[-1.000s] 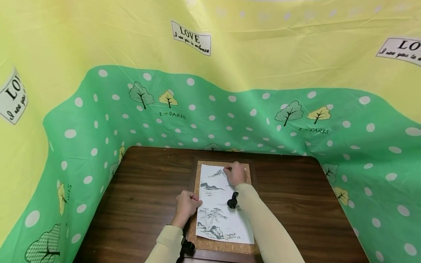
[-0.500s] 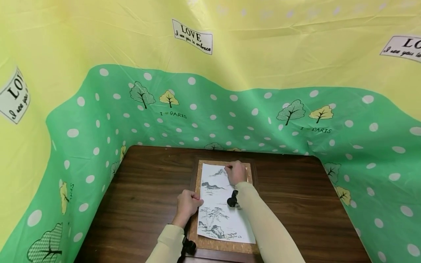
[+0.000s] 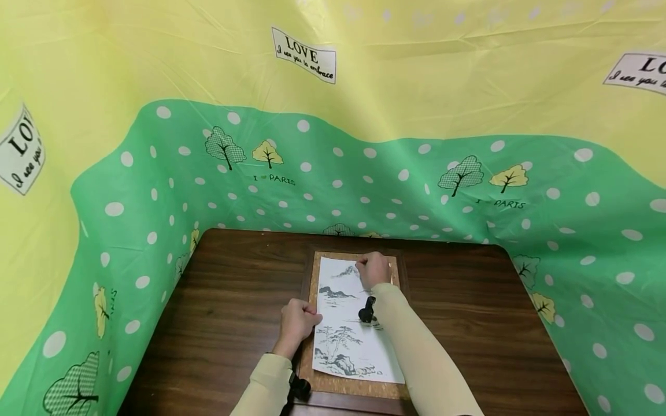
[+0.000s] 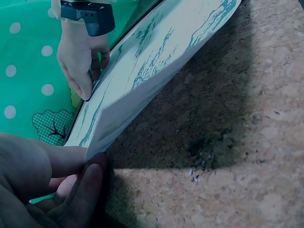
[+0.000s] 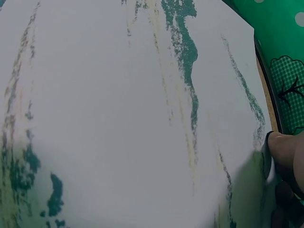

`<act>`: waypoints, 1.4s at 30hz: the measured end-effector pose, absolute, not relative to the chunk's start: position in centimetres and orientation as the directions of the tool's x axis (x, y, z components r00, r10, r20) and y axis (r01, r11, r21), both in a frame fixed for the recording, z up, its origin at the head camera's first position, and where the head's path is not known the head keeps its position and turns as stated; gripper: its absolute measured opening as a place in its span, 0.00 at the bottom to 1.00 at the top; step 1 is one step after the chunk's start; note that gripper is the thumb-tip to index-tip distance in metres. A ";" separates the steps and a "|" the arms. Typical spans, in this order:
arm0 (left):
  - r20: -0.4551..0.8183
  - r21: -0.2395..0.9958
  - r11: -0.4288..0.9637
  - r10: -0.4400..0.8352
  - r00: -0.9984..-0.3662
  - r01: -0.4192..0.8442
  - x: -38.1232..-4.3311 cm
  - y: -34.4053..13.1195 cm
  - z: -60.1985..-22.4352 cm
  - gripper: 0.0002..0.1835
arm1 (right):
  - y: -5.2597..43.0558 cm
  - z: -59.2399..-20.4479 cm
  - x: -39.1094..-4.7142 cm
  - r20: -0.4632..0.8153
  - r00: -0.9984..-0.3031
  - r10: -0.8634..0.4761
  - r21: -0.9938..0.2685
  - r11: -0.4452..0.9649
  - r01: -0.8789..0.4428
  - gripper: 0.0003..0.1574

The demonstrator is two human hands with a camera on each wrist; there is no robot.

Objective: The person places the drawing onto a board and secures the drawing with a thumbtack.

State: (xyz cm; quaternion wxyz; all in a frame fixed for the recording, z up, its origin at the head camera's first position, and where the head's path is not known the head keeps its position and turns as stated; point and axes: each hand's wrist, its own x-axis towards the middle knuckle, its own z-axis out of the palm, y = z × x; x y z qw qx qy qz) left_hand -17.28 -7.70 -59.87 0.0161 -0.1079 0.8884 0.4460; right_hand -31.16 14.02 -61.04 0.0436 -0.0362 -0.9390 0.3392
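Observation:
A white sheet of paper [image 3: 354, 341] printed with an ink landscape lies over a cork board [image 3: 359, 388]. My left hand [image 3: 298, 321] pinches the sheet's left edge between thumb and fingers; in the left wrist view the paper [image 4: 156, 52] lifts off the cork [image 4: 209, 114] there. Over the sheet's upper right part, my right hand [image 3: 373, 270] holds its fingertips together on the paper. In the right wrist view its thumb and finger pinch a small dark, thin piece [image 5: 267, 156] against the paper; its kind cannot be made out.
The board lies on a dark brown wooden table [image 3: 234, 289]. A green and yellow printed curtain [image 3: 364, 162] encloses the table's back and sides. Dark crumbs [image 4: 204, 147] lie on the cork near the left hand. Black wrist cameras [image 3: 300, 387] are strapped to both forearms.
Both hands keep their places on the paper. The head view shifts only slightly.

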 end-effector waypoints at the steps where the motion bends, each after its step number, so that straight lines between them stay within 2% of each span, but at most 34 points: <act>1: -0.124 0.788 0.580 -0.178 -0.976 -0.206 -17.3 -7.7 -59.8 0.13 | 14.0 -61.0 -31.2 0.052 -0.994 0.101 -0.639 0.768 0.045 0.06; 25: -0.116 0.785 0.588 -0.170 -0.979 -0.195 -17.6 -7.9 -59.8 0.13 | 13.5 -60.6 -31.2 0.033 -0.988 0.148 -0.688 0.721 0.085 0.06; 42: -0.110 0.791 0.582 -0.166 -0.980 -0.187 -17.3 -7.9 -60.0 0.13 | 13.6 -61.4 -31.0 0.079 -0.984 0.158 -0.697 0.714 0.059 0.05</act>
